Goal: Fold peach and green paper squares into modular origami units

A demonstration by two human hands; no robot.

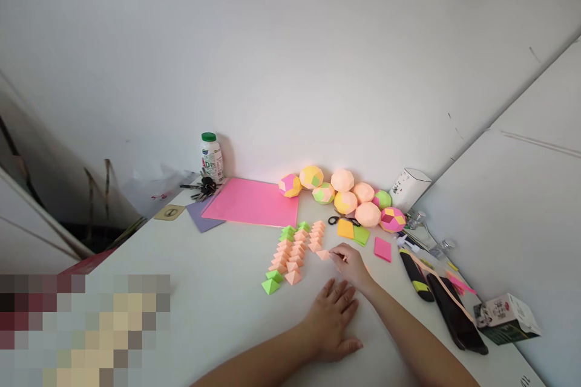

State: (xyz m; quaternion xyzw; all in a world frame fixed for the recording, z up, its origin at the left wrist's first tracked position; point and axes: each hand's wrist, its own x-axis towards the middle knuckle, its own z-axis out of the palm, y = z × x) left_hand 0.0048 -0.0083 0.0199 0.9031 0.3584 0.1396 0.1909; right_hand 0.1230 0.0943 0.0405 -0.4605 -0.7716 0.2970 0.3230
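My right hand [350, 261] pinches the edge of a peach folded paper piece [322, 254] at the near end of a short row. My left hand [333, 320] lies flat on the table, palm down, fingers spread, holding nothing. Left of the hands stand rows of folded paper pieces, overlapping one another: one row is peach with green ends [271, 286], the middle row [296, 254] is mostly peach with green at the far end. The short peach row [316, 236] is nearest my right hand. My right fingertips partly hide one another.
Several faceted paper balls [342, 181] are grouped by the wall. Around the table lie a pink sheet [254, 202], sticky-note pads [382, 250], scissors [334, 220], a cutter knife [416, 277], a phone [456, 313], a small box [507, 318], keys [206, 186] and a bottle [211, 157].
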